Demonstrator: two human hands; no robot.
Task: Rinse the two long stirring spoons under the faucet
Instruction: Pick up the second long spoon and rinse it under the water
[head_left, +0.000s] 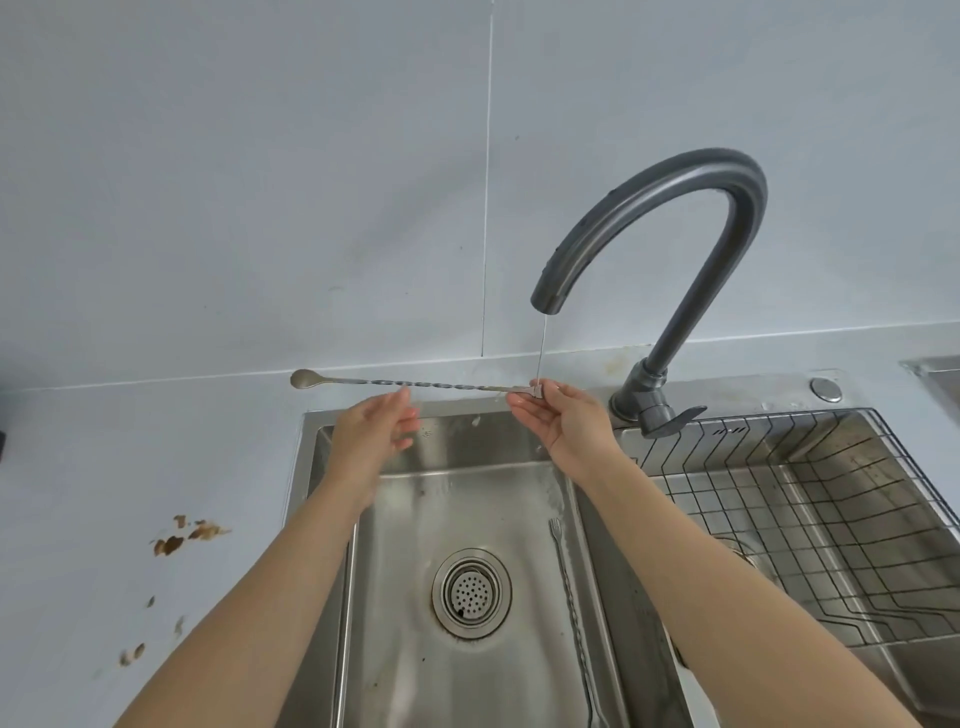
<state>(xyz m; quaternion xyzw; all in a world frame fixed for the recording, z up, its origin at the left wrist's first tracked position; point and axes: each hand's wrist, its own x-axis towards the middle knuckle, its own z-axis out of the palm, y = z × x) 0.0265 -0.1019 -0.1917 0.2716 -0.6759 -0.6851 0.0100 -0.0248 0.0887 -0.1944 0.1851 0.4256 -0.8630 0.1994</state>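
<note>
I hold one long twisted stirring spoon (415, 385) level above the left sink basin (395, 649), its bowl pointing left. My right hand (561, 421) pinches its fork end under a thin stream of water from the grey gooseneck faucet (675, 208). My left hand (376, 428) is at the middle of the shaft with fingers spread; whether it grips the shaft is unclear. The second stirring spoon (571, 597) lies along the right side of the basin floor, fork end pointing away from me.
A round drain strainer (471, 594) sits in the basin floor. A black wire rack (810, 509) fills the right basin. Brown spill stains (182, 535) mark the pale counter on the left. The faucet lever (670, 418) points forward.
</note>
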